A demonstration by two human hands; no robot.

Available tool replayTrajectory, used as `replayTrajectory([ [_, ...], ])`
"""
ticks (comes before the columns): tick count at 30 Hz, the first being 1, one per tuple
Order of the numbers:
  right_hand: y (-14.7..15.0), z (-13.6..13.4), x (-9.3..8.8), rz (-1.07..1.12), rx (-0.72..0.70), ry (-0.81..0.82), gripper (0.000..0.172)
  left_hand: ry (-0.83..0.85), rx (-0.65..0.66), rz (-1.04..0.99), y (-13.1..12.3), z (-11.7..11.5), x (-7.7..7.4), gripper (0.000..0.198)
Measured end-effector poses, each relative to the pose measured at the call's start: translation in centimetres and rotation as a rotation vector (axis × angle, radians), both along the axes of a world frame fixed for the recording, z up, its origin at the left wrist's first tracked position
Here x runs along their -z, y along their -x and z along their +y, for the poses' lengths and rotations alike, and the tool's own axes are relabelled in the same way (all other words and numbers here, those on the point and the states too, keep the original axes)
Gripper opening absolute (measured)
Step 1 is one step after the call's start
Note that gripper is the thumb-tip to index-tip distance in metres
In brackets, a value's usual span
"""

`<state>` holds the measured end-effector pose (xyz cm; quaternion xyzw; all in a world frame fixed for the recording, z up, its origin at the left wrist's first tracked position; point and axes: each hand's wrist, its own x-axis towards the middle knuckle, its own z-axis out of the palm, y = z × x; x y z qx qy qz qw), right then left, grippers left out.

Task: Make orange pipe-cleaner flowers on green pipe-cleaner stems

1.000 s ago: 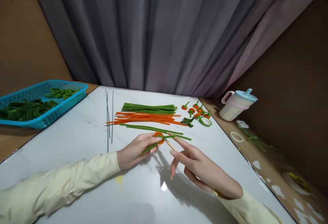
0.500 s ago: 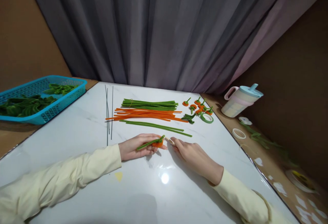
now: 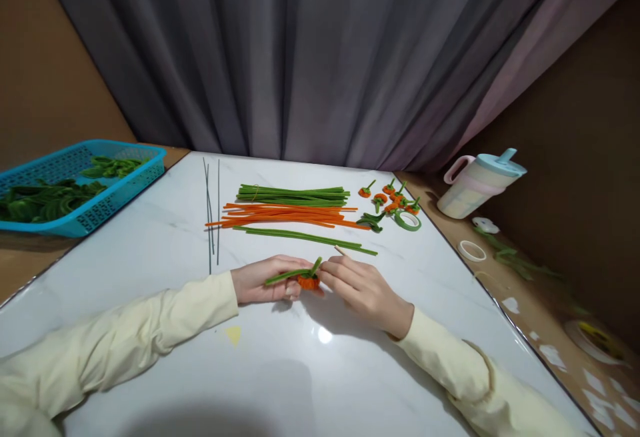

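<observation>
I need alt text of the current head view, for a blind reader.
The left hand holds an orange-and-green piece; the right hand, holding a thin stick, is close by. Beyond lie green strips and orange strips, with a blue basket at left.

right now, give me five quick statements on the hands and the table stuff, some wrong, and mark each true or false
1. The left hand holds an orange-and-green piece. True.
2. The green tape roll lies inside the blue basket. False: the green tape roll lies on the white table.
3. The orange stems lie between the green bundle and the loose green stems. True.
4. The lidded cup stands at the left of the picture. False: the lidded cup is at the right; the blue basket is at the left.
5. A pale stick shows at the fingers of the right hand. True.
</observation>
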<state>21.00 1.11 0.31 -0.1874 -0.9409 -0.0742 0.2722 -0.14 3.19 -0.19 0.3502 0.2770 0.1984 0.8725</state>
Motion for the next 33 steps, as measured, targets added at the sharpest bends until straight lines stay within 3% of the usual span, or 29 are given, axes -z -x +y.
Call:
replayTrajectory([
  [4,0.0,-0.2,-0.4,-0.106,-0.095,-0.265,0.019,0.018,0.016,0.021,0.0,0.2,0.4,0.017],
  [11,0.1,-0.2,-0.6,-0.157,-0.179,-0.361,0.026,0.002,0.085,0.102,0.3,0.3,0.2,0.024],
  [20,0.4,-0.3,-0.5,-0.078,-0.175,-0.266,0.023,0.100,0.126,0.118,0.3,0.6,0.0,0.019],
  [24,0.5,-0.4,-0.1,0.036,-0.119,-0.133,0.019,0.076,0.163,0.066,0.4,0.6,0.3,0.012],
  [33,1.0,-0.2,1.1,0.279,-0.082,0.069,0.016,0.197,0.042,-0.051,0.0,0.3,1.4,0.013],
])
